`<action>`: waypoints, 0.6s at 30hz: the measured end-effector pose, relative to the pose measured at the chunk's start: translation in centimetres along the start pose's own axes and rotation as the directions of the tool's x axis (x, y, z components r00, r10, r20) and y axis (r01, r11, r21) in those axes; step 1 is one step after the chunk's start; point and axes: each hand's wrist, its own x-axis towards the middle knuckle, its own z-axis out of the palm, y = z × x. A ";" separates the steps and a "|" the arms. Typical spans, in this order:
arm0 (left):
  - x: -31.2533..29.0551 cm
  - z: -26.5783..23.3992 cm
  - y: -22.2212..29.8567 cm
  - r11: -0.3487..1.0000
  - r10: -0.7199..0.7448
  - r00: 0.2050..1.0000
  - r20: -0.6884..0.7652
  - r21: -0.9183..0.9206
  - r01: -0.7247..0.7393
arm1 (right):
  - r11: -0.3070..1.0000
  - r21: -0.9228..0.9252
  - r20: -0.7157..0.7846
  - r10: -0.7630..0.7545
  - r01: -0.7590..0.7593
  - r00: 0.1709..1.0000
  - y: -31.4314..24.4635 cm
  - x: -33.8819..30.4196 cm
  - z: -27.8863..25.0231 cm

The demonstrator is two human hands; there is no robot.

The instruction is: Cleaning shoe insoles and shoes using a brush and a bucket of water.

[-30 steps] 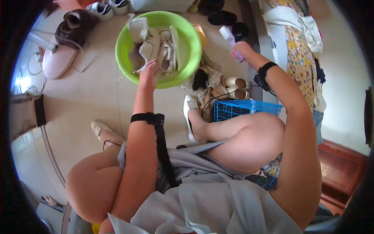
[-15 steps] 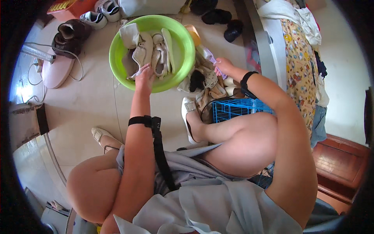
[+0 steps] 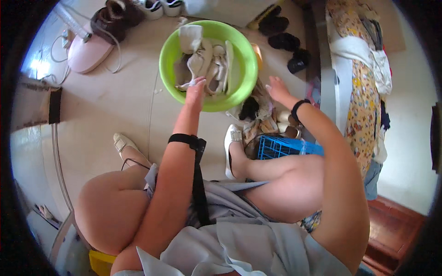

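Note:
A bright green plastic basin (image 3: 251, 78) stands on the floor ahead of me, with a pair of pale shoes (image 3: 198, 66) inside it. At the basin's near side my left hand (image 3: 195, 94) reaches over the rim, its fingers closed on the edge of the left shoe. My right hand (image 3: 278, 91) hangs in the air just right of the basin, fingers apart, and no brush shows in it. Beneath and left of that hand lies a heap of light cloths and dark items (image 3: 251, 108).
A blue wire crate (image 3: 285, 147) sits by my right leg. Dark shoes (image 3: 283, 41) line the floor at far right, beside the bed with patterned bedding (image 3: 357, 101). A pink round stand base (image 3: 90, 55) with a cable and brown boots (image 3: 110, 20) are at far left.
The purple-handled brush has left my right hand and I cannot see it now. My view has shifted left, so the basin appears further right. My left hand stays at the shoe.

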 end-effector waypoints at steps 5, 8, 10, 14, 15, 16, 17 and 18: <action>0.1 -0.3 0.4 0.996 -0.092 0.985 -0.145 -0.030 0.089 | 0.903 0.222 -0.358 -0.275 0.368 0.892 -9.0 3.0 -7.5; -0.4 2.2 1.4 0.984 -0.159 0.976 -0.146 -0.101 0.145 | 0.854 0.253 -0.362 -0.352 0.455 0.863 -11.2 4.7 -6.6; -1.0 2.0 2.0 0.990 -0.142 0.981 -0.129 -0.044 0.137 | 0.880 0.460 -0.031 -0.118 0.119 0.993 -13.8 6.0 -5.9; -2.2 0.4 2.5 0.990 -0.133 0.981 -0.143 -0.057 0.126 | 0.861 0.482 0.336 -0.014 -0.159 0.942 -16.9 11.8 -2.3; -2.0 -0.8 2.2 0.988 -0.149 0.969 -0.195 0.005 0.153 | 0.861 0.492 0.333 -0.046 -0.132 0.942 -18.5 13.0 -0.3; -1.8 0.6 2.5 0.982 -0.190 0.968 -0.166 -0.026 0.189 | 0.918 0.361 0.330 0.038 -0.163 0.943 -17.2 14.0 2.2; -1.4 2.1 2.8 0.981 -0.193 0.970 -0.146 -0.028 0.191 | 0.954 0.224 0.316 0.123 -0.199 0.941 -15.6 14.8 4.5; -1.1 3.8 3.1 0.980 -0.197 0.973 -0.116 -0.035 0.194 | 0.956 0.199 0.309 0.147 -0.215 0.940 -12.6 15.8 6.2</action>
